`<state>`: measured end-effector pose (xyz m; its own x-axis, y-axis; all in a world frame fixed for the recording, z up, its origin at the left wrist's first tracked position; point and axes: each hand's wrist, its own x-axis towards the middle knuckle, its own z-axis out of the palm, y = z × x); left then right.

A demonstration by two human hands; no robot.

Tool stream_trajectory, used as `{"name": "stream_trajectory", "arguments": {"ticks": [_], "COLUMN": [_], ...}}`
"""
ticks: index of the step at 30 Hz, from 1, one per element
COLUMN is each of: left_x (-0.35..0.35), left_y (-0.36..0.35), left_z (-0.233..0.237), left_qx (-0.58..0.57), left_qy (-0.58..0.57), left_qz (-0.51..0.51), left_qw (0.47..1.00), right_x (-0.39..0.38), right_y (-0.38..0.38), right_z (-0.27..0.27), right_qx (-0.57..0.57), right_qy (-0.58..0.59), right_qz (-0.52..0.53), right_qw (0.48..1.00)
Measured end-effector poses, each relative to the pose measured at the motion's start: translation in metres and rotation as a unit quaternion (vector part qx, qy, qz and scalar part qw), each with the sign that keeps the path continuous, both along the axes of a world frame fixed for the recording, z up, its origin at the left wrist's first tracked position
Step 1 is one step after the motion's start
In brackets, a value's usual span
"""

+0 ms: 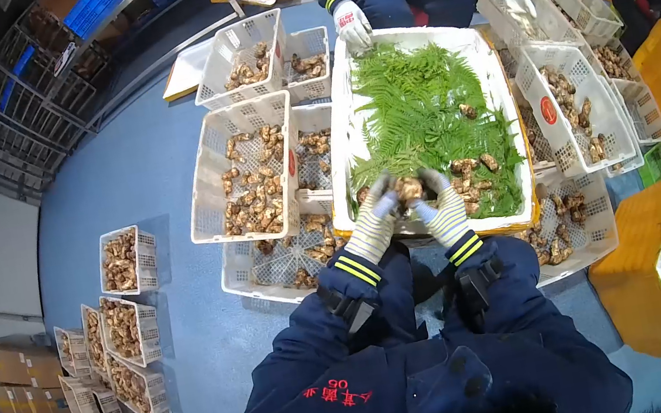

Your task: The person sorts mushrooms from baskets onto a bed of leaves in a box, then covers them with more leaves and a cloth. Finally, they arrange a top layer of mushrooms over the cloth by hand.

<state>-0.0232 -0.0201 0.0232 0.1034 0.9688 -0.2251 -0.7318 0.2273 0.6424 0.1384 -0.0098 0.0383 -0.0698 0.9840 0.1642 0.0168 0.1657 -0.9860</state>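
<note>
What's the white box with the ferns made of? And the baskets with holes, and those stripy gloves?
White box: probably matte foam, judging by its thick, pale walls.
Baskets with holes: likely hard, off-white plastic; the lattice sides look moulded.
Stripy gloves: seemingly soft knitted cloth, from the snug cuffs; blur hides the fingers' finish.

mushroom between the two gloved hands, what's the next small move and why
Probably lower the mushroom onto the ferns, beside the other mushrooms: the left hand and right hand hold it over the near end of the box, where others already lie on the green.
</note>
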Motion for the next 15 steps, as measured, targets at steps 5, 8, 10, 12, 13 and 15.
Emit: {"name": "stream_trajectory", "arguments": {"ticks": [5,8,10,12,13,15], "left_x": [-0.036,-0.049,-0.043,-0.029,-0.025,-0.022], "left_y": [0.027,0.04,0.047,0.053,0.056,0.06], "left_z": [-0.005,0.014,0.01,0.01,0.012,0.021], "left_qx": [0.057,0.255,0.292,0.29,0.283,0.251], "left_qy": [0.322,0.656,0.774,0.849,0.864,0.853], "left_qz": [0.074,-0.056,-0.17,-0.217,-0.228,-0.249], "left_qw": [0.942,0.708,0.535,0.384,0.348,0.384], "right_x": [0.024,0.031,0.029,0.028,0.028,0.024], "right_y": [0.025,0.029,0.031,0.033,0.033,0.031], "right_z": [-0.008,-0.023,-0.039,-0.041,-0.036,-0.026], "right_qx": [-0.088,-0.199,-0.25,-0.3,-0.317,-0.341], "right_qy": [0.165,0.265,0.351,0.361,0.368,0.388], "right_qz": [-0.11,-0.103,-0.089,-0.061,-0.054,-0.047], "right_qw": [0.976,0.938,0.898,0.881,0.873,0.855]}}
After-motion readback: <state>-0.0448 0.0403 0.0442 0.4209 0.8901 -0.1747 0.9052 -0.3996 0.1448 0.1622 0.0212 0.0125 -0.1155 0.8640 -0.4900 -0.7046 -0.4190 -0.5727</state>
